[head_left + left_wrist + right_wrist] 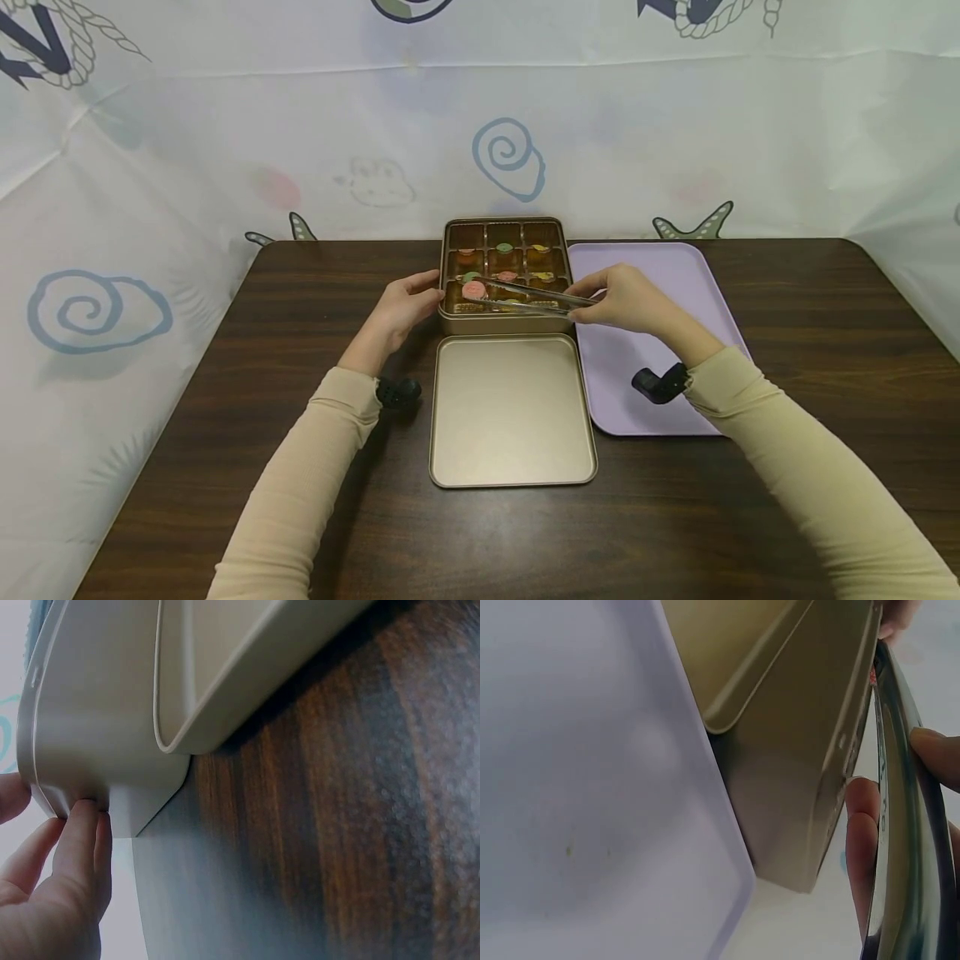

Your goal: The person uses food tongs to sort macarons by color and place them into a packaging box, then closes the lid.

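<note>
A gold tin (504,323) with a brown divided insert holds small round pieces in pink, green, yellow and orange. My right hand (626,300) grips metal tongs (536,293) that reach leftward over the tin. At the tong tips, in the front left compartment, is a round pink piece (474,290) that looks like a macaron; cannot tell whether the tips squeeze it. My left hand (401,312) touches the tin's left side with fairly straight fingers (79,840), its thumb (11,796) by the rim. In the right wrist view the tongs (907,825) stand close beside the tin's wall.
In front of the tin lies a gold lid (513,412), its inside facing up. A lilac tray (615,400) sits to the right, its edge right against the tin, under my right forearm. The dark wooden table (465,542) ends at a printed white cloth (600,150) behind.
</note>
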`<state>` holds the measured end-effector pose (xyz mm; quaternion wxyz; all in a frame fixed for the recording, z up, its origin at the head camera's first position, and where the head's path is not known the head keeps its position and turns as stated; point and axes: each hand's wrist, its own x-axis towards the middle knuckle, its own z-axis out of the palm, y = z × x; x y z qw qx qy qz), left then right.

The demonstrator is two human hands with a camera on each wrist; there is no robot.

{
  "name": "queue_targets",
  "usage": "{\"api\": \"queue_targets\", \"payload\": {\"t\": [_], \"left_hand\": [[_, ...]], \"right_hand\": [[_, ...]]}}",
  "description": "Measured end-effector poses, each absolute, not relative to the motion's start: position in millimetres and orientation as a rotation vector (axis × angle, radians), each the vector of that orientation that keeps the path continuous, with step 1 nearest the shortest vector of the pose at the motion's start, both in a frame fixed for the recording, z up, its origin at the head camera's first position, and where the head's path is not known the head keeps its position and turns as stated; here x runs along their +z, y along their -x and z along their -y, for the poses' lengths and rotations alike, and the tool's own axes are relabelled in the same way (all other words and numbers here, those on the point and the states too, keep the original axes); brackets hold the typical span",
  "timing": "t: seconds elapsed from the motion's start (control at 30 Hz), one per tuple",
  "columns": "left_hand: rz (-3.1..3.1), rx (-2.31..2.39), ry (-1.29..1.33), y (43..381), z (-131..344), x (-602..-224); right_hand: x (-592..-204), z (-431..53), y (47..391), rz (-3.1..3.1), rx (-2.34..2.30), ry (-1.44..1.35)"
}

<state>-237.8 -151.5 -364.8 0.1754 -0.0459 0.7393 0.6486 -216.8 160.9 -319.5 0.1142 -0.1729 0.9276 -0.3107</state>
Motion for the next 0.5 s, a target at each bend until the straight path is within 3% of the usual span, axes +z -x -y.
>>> {"api": "queue_targets", "payload": {"t": [0.5], "left_hand": [[-2.105, 1.834, 0.127, 240.6, 152.6, -369.6]], "right_hand": [[-327.9, -150.4, 217.1, -2.726, -0.930, 0.503]]}}
